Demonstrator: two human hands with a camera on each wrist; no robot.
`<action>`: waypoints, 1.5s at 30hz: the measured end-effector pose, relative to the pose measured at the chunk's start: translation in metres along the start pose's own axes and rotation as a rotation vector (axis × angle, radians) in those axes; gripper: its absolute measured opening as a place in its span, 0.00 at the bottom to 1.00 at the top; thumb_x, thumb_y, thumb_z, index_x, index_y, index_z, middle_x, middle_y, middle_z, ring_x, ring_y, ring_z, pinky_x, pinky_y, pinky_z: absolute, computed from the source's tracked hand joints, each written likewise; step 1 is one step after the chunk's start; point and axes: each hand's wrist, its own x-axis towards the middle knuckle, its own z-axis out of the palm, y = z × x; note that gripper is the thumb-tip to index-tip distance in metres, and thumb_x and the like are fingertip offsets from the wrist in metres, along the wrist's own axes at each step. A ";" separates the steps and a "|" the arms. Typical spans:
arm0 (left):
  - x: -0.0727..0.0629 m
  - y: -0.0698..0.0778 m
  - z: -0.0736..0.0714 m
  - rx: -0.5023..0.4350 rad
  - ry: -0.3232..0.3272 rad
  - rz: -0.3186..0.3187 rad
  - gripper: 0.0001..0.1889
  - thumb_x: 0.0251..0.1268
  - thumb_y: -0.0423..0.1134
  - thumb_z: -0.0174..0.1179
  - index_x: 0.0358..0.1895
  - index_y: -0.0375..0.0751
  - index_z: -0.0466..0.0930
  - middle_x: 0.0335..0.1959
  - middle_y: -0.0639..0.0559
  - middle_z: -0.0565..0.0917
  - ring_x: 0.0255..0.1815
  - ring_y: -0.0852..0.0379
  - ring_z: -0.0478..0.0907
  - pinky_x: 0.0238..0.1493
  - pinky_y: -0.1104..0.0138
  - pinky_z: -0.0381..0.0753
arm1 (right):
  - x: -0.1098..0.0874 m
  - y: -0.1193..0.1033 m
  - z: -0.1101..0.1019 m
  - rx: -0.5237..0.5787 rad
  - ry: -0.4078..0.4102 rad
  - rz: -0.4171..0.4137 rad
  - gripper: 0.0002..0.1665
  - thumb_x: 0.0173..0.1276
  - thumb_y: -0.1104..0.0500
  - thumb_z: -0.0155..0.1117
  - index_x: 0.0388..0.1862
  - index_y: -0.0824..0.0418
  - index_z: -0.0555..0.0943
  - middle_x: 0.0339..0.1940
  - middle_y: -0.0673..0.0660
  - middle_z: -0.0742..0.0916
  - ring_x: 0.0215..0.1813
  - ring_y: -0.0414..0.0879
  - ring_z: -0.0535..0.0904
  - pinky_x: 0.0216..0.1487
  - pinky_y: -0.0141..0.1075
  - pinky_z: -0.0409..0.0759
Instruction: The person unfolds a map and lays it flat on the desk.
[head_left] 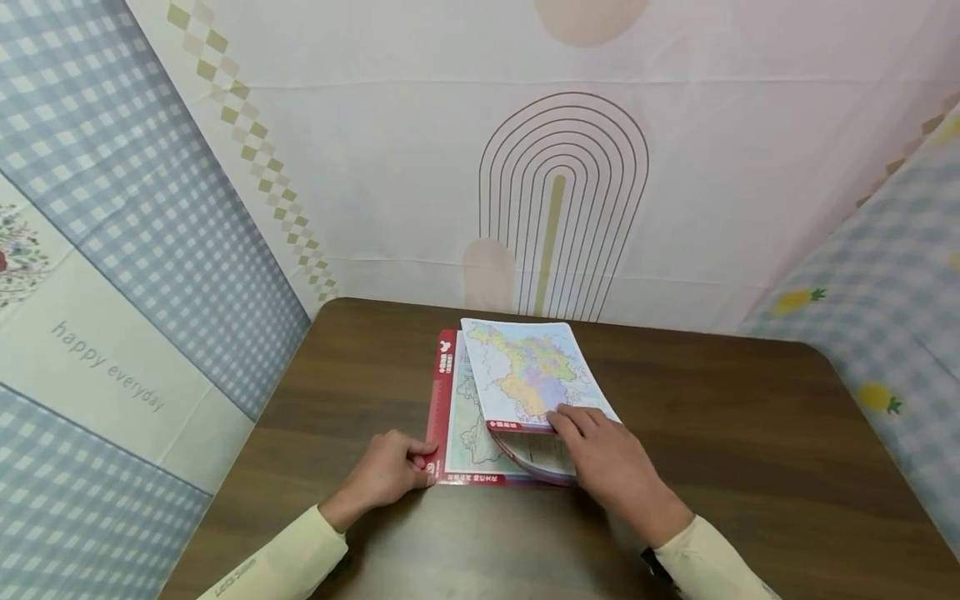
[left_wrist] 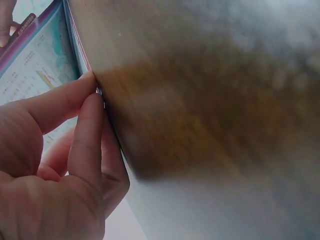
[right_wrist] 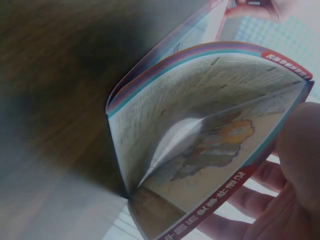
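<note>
A folded map sheet (head_left: pixel 534 371) with red borders lies on the table, its upper panel a coloured map raised at the near edge. Below it, a pale green map panel (head_left: pixel 468 408) shows at the left. My left hand (head_left: pixel 386 473) pinches the red near-left corner between thumb and fingers. On the upper panel's near-right part, my right hand (head_left: pixel 611 458) grips the edge, fingers over its outer face. The right wrist view looks into the gap between curved panels, where an inner page (right_wrist: pixel 215 145) carries print and an orange-brown map.
The brown wooden table (head_left: pixel 720 433) extends on both sides of the map sheet. Behind it hangs a pale cloth (head_left: pixel 390 167) with arch lines. Blue checked cloth (head_left: pixel 150 158) hangs at the left, and another with pineapples (head_left: pixel 900 308) at the right.
</note>
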 end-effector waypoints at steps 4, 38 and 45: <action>-0.001 0.000 -0.002 0.005 -0.018 0.017 0.26 0.56 0.30 0.79 0.60 0.33 0.87 0.29 0.55 0.87 0.26 0.60 0.75 0.26 0.72 0.72 | -0.002 0.012 -0.002 0.098 0.067 0.021 0.22 0.70 0.68 0.71 0.62 0.61 0.80 0.59 0.59 0.87 0.59 0.55 0.85 0.47 0.48 0.88; -0.024 -0.029 -0.041 0.192 0.038 -0.087 0.24 0.52 0.31 0.81 0.56 0.42 0.91 0.27 0.57 0.82 0.29 0.59 0.72 0.28 0.70 0.72 | -0.106 0.098 -0.111 -0.033 0.265 0.179 0.28 0.87 0.45 0.42 0.67 0.63 0.77 0.49 0.65 0.87 0.46 0.63 0.85 0.30 0.57 0.80; -0.025 -0.025 -0.037 0.240 0.052 -0.105 0.24 0.53 0.31 0.80 0.57 0.41 0.90 0.29 0.56 0.82 0.30 0.59 0.72 0.29 0.70 0.72 | -0.151 0.128 -0.124 -0.145 0.123 0.191 0.55 0.32 0.74 0.80 0.67 0.71 0.74 0.62 0.71 0.82 0.57 0.69 0.79 0.44 0.65 0.79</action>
